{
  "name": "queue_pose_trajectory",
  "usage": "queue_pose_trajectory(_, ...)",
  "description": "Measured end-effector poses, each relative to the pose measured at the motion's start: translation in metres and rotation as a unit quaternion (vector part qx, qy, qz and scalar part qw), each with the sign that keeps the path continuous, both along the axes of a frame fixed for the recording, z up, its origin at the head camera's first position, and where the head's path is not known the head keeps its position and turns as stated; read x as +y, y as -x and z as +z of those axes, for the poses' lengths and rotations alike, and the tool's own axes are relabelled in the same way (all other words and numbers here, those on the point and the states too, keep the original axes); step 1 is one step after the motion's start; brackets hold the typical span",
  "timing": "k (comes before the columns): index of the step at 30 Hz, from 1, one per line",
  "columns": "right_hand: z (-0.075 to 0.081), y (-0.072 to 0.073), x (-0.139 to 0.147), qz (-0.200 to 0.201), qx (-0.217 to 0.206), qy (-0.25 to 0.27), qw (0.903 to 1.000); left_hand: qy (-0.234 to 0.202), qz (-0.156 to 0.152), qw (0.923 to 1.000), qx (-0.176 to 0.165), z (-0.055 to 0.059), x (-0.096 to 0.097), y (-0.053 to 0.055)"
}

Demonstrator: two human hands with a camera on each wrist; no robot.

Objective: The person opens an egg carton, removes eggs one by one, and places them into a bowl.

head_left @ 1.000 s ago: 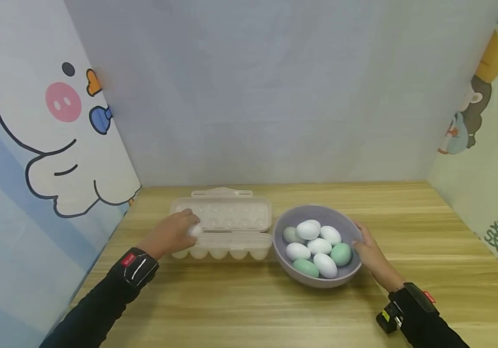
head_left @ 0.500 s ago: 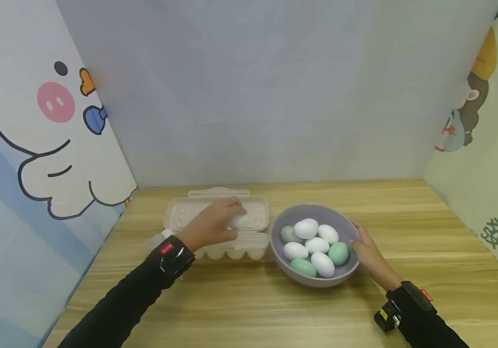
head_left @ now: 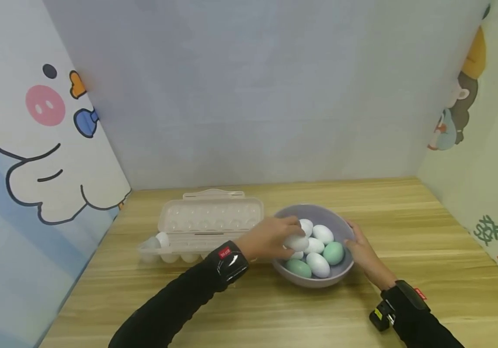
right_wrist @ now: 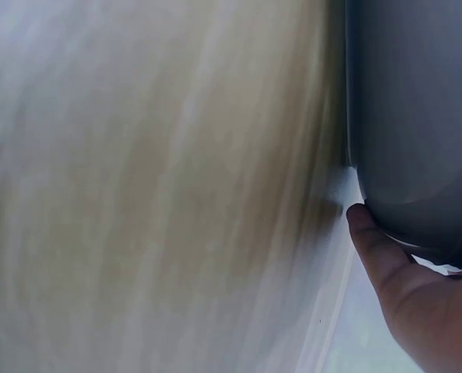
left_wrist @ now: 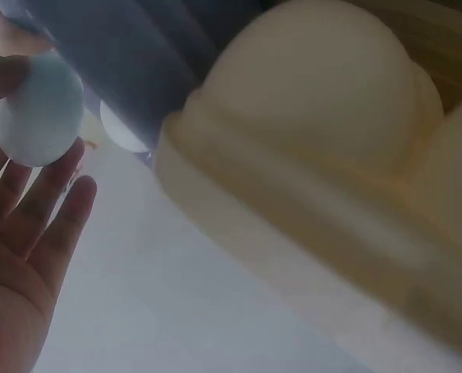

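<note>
My left hand (head_left: pixel 268 238) is over the left side of the greyish-purple bowl (head_left: pixel 314 282). Between thumb and fingers it pinches a white egg (head_left: pixel 297 243), seen also as a pale egg (left_wrist: pixel 40 113) in the left wrist view. White and green eggs fill the bowl's middle, among them a green egg (head_left: pixel 333 253); my fingers hide some. My right hand (head_left: pixel 368 256) grips the bowl's right rim, and its thumb (right_wrist: pixel 378 249) lies along the outer wall. Left of the bowl lies a clear egg carton (head_left: pixel 212 214), lid laid back, with a white egg (head_left: pixel 162 239) at its left end.
Cups of the carton (left_wrist: pixel 308 85) loom large and blurred in the left wrist view. Beneath everything is a wood-grain table (head_left: pixel 240 314). A grey backdrop (head_left: pixel 249 121) closes off the rear, with cartoon-printed panels (head_left: pixel 22 145) at both sides.
My left hand has moved right, from the carton's left end to above the bowl, with a white egg. That uncovers the egg in the carton's end. The right hand keeps its grip.
</note>
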State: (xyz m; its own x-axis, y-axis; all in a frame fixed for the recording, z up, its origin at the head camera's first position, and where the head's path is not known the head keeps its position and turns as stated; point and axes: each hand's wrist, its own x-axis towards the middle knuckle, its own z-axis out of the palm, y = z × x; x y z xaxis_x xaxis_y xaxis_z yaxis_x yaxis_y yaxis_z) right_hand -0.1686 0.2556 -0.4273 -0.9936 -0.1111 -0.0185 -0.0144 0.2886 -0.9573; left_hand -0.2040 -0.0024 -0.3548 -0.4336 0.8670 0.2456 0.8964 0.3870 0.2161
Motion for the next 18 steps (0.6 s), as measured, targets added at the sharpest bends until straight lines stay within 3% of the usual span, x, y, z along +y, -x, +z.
queue_pose_trajectory(6, -0.002, 0.000, -0.001, 0.004, 0.003, 0.012, 0.9999, 0.052, -0.004, 0.9946, 0.090, -0.010, 0.012, 0.002)
queue_pose_trajectory(8, -0.002, 0.000, -0.001, 0.004, 0.002, 0.012, 0.9999, 0.071, -0.001, 0.9920, 0.104, -0.012, 0.014, 0.002)
queue_pose_trajectory(18, -0.001, 0.000, 0.000, -0.002, -0.006, -0.003, 1.0000, 0.107, 0.024, 0.9903, 0.085, -0.025, 0.017, -0.001)
